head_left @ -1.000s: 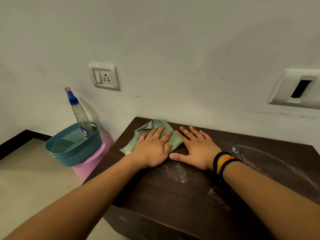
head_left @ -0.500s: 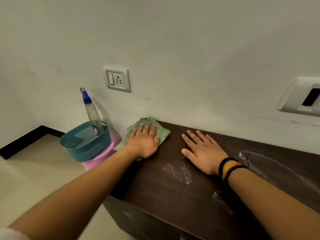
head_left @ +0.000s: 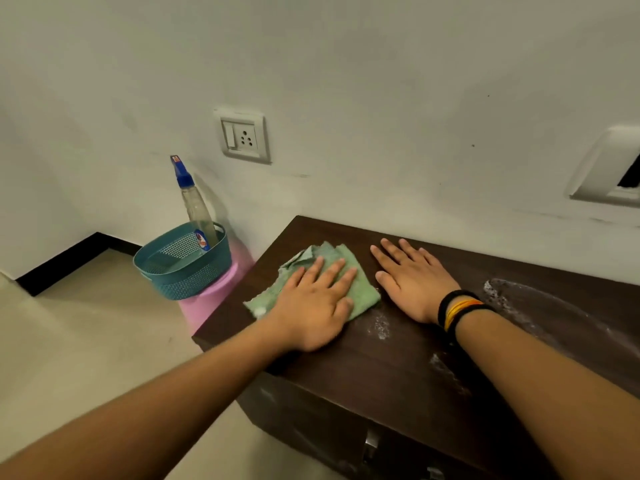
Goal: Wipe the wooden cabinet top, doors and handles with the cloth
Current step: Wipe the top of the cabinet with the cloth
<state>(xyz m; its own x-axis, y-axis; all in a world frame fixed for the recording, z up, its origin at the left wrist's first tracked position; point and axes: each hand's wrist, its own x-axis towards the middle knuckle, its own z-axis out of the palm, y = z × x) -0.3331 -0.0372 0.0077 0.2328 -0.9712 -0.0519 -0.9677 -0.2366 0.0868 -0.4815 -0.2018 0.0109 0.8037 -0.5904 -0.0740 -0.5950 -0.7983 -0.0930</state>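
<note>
A dark wooden cabinet top (head_left: 398, 368) stands against the white wall. My left hand (head_left: 317, 306) lies flat, fingers spread, pressing a green cloth (head_left: 360, 285) onto the top near its left end. My right hand (head_left: 412, 277) rests flat and bare on the wood just right of the cloth, with black and orange bands on the wrist. White dusty smears (head_left: 381, 327) lie below the cloth, and a larger smear (head_left: 540, 306) spreads at the right. A metal handle (head_left: 370, 441) shows on the cabinet front below.
A teal basket (head_left: 183, 268) holding a spray bottle (head_left: 194, 202) sits on a pink stool (head_left: 211, 299) left of the cabinet. A wall socket (head_left: 244, 136) and a white wall plate (head_left: 609, 168) are on the wall. Tiled floor (head_left: 86, 341) lies to the left.
My left hand has slid the cloth from the cabinet's far left corner back toward me and to the right, close to my right hand, which stayed flat in place.
</note>
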